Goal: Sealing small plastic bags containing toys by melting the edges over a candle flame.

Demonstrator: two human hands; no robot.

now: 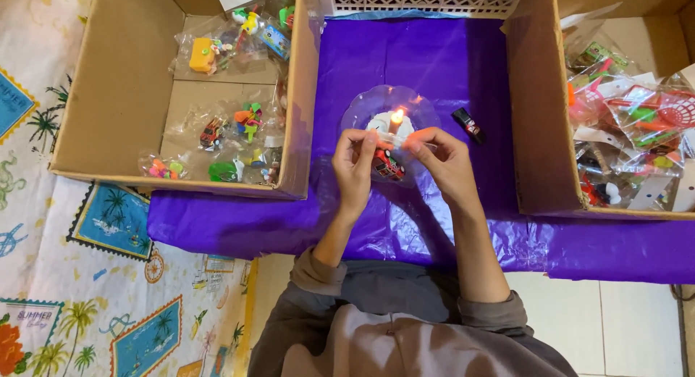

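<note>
Two hands (397,162) around clear toy-car packet (389,164), near candle (396,121)

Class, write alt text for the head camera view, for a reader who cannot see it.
Two hands, left hand and right hand, hold a small clear bag with a red toy car close to a lit candle on a purple sheet. Cardboard boxes of bagged toys, left box and right box, flank it.
</note>
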